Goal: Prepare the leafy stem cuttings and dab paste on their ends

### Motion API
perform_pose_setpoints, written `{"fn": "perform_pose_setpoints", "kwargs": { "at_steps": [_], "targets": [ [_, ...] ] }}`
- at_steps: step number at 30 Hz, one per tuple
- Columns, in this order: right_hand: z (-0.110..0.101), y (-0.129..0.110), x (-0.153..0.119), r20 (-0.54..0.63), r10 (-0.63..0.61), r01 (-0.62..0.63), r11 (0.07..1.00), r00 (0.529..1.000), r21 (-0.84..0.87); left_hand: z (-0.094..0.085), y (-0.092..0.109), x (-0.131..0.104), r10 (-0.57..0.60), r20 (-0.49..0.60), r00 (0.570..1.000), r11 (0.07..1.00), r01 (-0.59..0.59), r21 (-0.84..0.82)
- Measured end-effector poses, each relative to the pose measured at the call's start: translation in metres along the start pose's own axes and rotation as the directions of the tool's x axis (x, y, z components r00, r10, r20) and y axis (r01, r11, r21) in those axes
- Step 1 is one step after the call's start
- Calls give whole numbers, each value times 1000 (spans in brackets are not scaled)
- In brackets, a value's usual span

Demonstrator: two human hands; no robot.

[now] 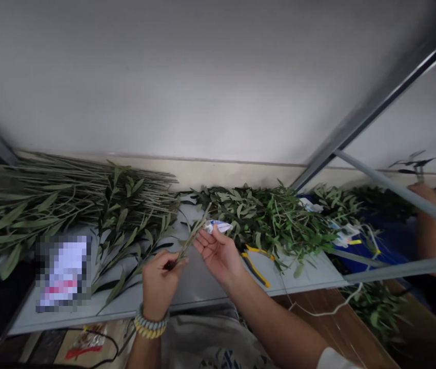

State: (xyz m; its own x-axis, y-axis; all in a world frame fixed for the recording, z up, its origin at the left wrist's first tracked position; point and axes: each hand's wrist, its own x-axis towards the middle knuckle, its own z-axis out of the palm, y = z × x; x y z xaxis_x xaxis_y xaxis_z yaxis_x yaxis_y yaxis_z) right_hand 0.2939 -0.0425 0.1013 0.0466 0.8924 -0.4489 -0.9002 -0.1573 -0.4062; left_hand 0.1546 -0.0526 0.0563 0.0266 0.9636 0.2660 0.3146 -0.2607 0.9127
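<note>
My left hand (160, 282), wearing coiled bracelets at the wrist, grips the lower end of a green leafy branch (193, 237). The branch slants up and right toward my right hand (221, 256), which is turned palm up with its fingers curled. At its thumb tip is a white-and-blue label (222, 226), apparently pinched beside the branch; the exact grip is partly hidden. Right of this hand, yellow-handled pliers (256, 266) lie on the grey shelf (198, 277). A pile of long-stemmed leafy branches (87, 192) covers the left side.
More greenery (279, 215) is heaped on the right. A metal upright (379, 110) and crossbars frame that side. Beyond them, another person's arm (431, 220) holds a dark branched piece. A pixelated white packet (64, 271) lies at left; a white cord (329, 311) hangs below the shelf.
</note>
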Motion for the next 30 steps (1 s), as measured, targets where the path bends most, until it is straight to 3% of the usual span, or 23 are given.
{"fn": "perform_pose_setpoints", "kwargs": {
  "at_steps": [6,12,23,27,30],
  "targets": [
    [-10,1,-2,40,-15,10,994,999,107,1,-1,6,-4,75,997,1000,3,3],
    [-24,-6,-7,79,-26,12,984,997,177,15,7,3,-80,171,982,997,80,5],
    [-44,-11,-17,103,-44,17,969,994,247,22,27,-5,-125,182,975,992,120,36],
    [-54,-10,-23,126,-86,43,948,988,316,27,21,-6,-181,188,965,983,176,42],
    [-68,-16,-32,112,-185,133,920,976,369,25,12,-3,-221,209,953,975,223,14]
  ]
}}
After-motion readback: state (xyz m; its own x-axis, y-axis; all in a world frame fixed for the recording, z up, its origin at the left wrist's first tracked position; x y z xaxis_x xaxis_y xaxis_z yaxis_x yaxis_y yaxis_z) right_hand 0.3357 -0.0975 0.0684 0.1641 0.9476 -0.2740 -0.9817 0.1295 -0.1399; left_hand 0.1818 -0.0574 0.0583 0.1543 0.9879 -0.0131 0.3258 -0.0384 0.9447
